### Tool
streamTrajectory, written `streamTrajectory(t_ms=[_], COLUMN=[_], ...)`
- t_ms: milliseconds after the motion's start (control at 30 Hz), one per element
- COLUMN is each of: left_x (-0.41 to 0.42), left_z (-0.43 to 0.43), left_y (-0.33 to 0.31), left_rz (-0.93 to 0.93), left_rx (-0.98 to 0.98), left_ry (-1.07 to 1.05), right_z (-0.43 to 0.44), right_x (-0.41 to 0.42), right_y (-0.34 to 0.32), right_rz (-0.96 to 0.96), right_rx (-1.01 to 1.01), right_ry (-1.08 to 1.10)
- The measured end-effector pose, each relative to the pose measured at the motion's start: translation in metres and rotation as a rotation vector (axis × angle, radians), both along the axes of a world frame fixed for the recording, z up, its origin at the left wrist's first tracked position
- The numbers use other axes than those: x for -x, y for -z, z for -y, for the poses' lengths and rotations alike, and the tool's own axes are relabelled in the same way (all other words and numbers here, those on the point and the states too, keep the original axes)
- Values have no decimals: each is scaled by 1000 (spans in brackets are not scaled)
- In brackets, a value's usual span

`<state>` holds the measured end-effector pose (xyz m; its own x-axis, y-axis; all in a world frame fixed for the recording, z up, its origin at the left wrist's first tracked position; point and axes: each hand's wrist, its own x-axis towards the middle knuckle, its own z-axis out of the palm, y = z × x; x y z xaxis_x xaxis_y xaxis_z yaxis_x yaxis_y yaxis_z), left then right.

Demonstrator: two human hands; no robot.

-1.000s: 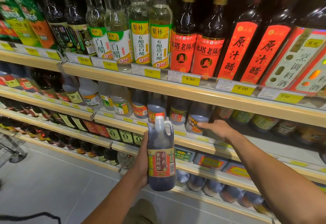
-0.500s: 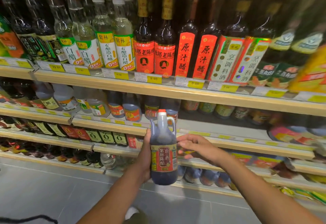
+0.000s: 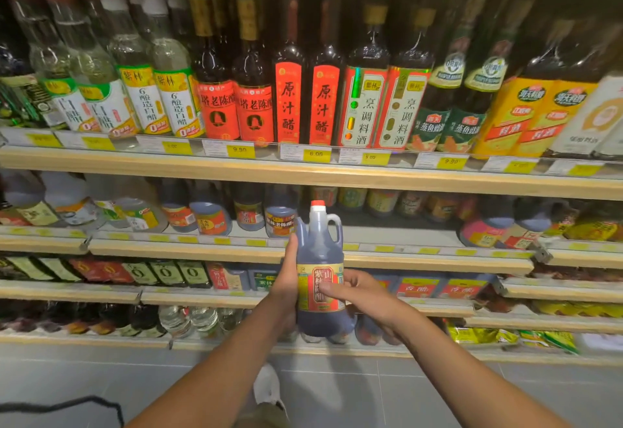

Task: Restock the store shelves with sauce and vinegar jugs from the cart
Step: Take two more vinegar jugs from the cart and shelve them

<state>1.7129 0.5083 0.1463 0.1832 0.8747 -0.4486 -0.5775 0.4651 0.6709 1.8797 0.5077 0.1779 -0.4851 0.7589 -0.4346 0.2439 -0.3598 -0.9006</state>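
A dark vinegar jug [image 3: 319, 249] with a red cap, a side handle and a red-and-yellow label is held upright in front of the shelves. My left hand [image 3: 287, 279] grips its left side from behind. My right hand [image 3: 360, 294] has come onto its right side, fingers curled round the label and thumb across the front. Similar dark jugs [image 3: 279, 217] stand on the second shelf [image 3: 188, 247] just left of and behind the held jug. To the right of them that shelf shows a bare stretch [image 3: 397, 230].
The top shelf [image 3: 303, 175] carries tall bottles of white vinegar, dark vinegar and cooking wine above yellow price tags. Lower shelves hold flat bottles and more jugs. Grey tiled floor [image 3: 101, 370] lies below, with my shoe [image 3: 268, 389] and a dark cable at the lower left.
My right hand left the second shelf, came back and took hold of the jug's right side. My view shifted right along the shelves and the jug stayed in my left hand.
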Motion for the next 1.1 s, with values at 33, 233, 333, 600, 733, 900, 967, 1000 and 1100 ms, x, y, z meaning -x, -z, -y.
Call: streamTrajectory(t_ms=[33,233,333,600,733,900,967,1000,1100], left_x=[-2,-9,-7,18,21,24,24,24,23], left_z=[-4,-40,-54,-96,-129,-138,-138,-137,-136], left_y=[1,3,2,13,11,26,29,30,32], left_rz=[-40,-161,-329,-719,-751,-944,-906,-900,-886], left_rx=[23,151,151,-79,-99,-77,-101,-126,-162], left_ry=[0,-8,-52,-92,-34,14,37,43,50], right_z=[-4,-37,-61,-144,-178,-204,-208,-209,-209], right_x=[-1,-7,-5,13,21,24,26,26,29], right_y=[2,13,20,35,47,71,78,80,84], right_rz=[-17,8,-12,45,147,240,251,266,282], right_rx=[3,-33,-54,-192,-210,-217,-224,-221,-225], right_ry=[17,97,171,275,247,228,199,182,131])
